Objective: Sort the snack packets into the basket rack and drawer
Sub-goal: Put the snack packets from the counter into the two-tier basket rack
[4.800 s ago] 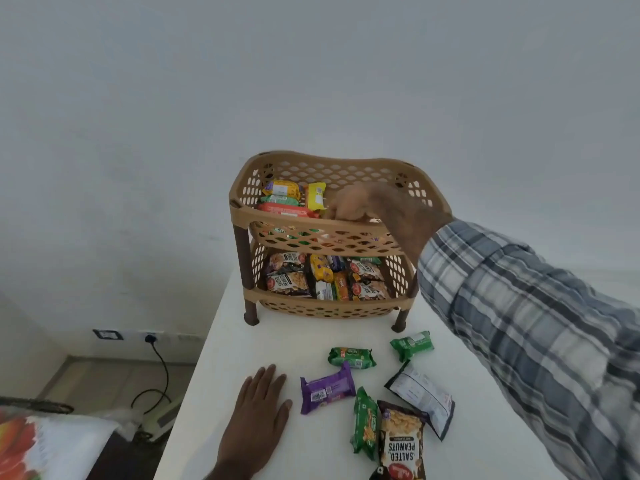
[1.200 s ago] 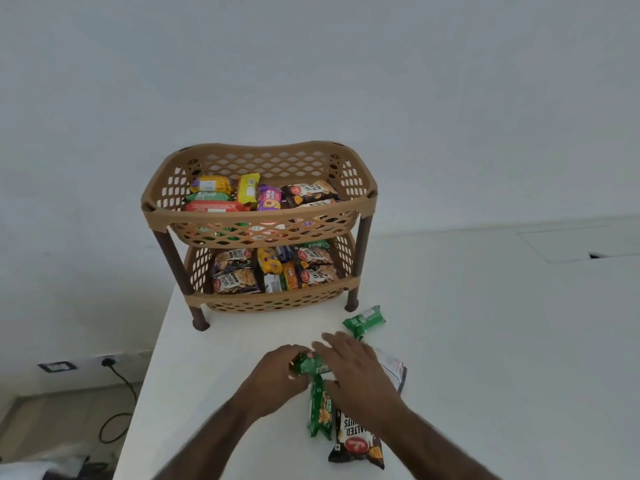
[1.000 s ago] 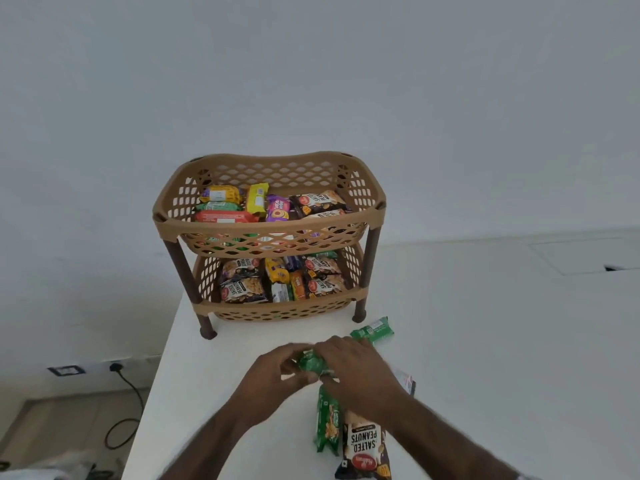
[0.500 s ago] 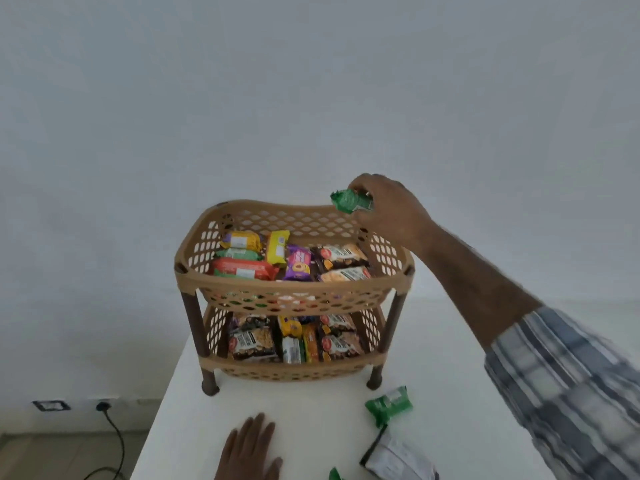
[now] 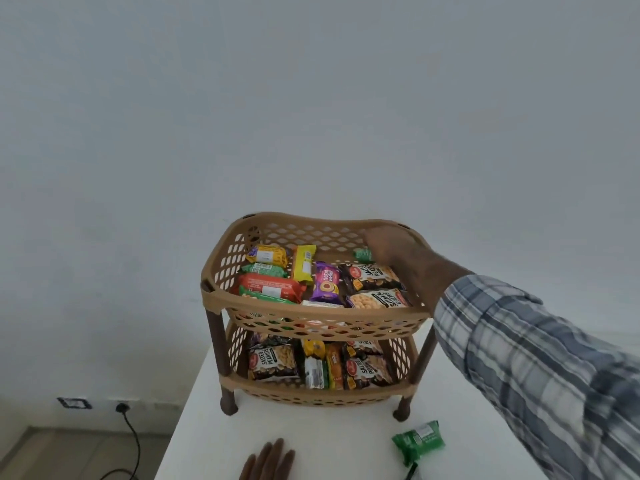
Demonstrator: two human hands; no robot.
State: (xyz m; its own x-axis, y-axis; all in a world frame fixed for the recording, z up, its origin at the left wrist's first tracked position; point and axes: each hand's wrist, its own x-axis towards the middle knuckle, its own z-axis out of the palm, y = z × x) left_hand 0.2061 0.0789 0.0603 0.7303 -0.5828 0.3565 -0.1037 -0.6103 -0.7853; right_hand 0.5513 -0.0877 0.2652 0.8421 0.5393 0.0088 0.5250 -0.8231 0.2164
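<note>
Packets (image 5: 323,284) crowd the rack's (image 5: 311,322) top tier; only its back-right corner stays free.

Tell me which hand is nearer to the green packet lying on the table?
Left. The left hand rests flat on the table beside the green packet; the right hand is up inside the rack's top basket.

Plain home room (wall socket (image 5: 122,407))

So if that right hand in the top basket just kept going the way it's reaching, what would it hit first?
Probably the back wall of the top basket. The right hand reaches toward the far right corner with a small green packet at its fingers, and the mesh looks close behind, though depth is hard to judge.
</note>
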